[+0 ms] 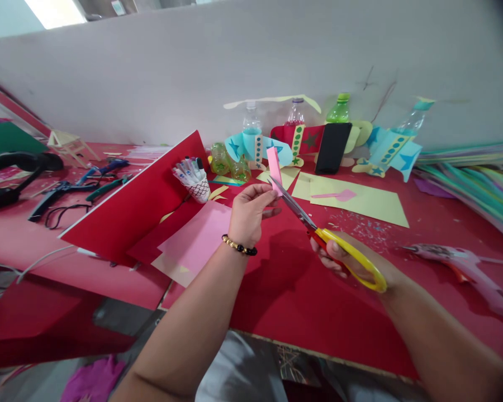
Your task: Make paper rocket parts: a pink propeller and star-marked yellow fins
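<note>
My left hand (254, 209), with a beaded bracelet at its wrist, pinches the lower end of a pink paper strip (273, 162) above the red table. In my right hand (339, 259) is a pair of scissors (352, 251) with yellow and red handles. The blades point up and left and meet the strip just beside my left fingertips; how far they cut into it I cannot tell. Behind the scissors, a pink paper cutout (344, 195) with a thin stem lies on a pale yellow sheet (377, 206). Small paper scraps (369, 229) are scattered nearby.
A pink glue gun (456, 257) lies at right, near bundled coloured strips (478, 173). Along the wall stand decorated plastic bottles (251, 120) and a black phone (333, 148). Left are a marker holder (199, 190), pink sheets (201, 231), a leaning red board (146, 195) and pliers (54, 195).
</note>
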Motion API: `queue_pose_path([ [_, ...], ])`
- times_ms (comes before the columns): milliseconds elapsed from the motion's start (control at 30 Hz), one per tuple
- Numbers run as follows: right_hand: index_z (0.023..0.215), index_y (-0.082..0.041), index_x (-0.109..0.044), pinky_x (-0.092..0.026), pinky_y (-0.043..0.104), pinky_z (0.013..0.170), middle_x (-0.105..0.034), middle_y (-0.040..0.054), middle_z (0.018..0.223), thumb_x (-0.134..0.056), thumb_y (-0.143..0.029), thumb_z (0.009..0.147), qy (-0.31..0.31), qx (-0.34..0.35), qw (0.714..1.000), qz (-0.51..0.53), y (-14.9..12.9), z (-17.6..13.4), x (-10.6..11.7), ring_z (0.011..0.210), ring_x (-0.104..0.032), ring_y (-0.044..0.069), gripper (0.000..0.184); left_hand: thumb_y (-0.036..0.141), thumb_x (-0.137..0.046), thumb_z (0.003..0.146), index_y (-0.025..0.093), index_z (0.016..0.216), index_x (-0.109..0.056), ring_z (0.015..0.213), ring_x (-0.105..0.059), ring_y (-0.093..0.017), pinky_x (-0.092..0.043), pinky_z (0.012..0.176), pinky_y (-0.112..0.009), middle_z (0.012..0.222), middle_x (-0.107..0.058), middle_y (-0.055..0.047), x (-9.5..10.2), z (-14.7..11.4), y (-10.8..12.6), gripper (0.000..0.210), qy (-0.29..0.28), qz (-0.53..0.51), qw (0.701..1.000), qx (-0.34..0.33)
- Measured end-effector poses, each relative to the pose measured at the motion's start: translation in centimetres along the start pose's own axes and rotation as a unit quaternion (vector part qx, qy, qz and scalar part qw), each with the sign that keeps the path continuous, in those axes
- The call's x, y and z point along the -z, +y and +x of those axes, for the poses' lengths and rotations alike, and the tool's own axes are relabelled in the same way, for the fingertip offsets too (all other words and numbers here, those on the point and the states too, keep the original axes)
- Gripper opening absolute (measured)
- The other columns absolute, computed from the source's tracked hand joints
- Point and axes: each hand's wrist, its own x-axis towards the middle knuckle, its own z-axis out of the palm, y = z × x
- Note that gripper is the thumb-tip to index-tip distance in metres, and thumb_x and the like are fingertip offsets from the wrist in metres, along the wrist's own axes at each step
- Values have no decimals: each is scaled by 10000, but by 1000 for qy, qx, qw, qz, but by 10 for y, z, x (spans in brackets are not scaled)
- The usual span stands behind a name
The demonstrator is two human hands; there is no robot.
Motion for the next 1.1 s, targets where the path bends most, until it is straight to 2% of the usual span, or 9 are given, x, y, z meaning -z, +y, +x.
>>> queue_pose_path([
  [1100,867,-207,-480,-295,162,366,-369,-71,572,-460,-749,810,5,-11,999,-35,-8,-3,-2,437,-274,57,545,228,-772,671,142,782,-644,664,-593,-100,-563,604,-251,776,-637,-18,3,3,0,190,9,1,1000,-15],
])
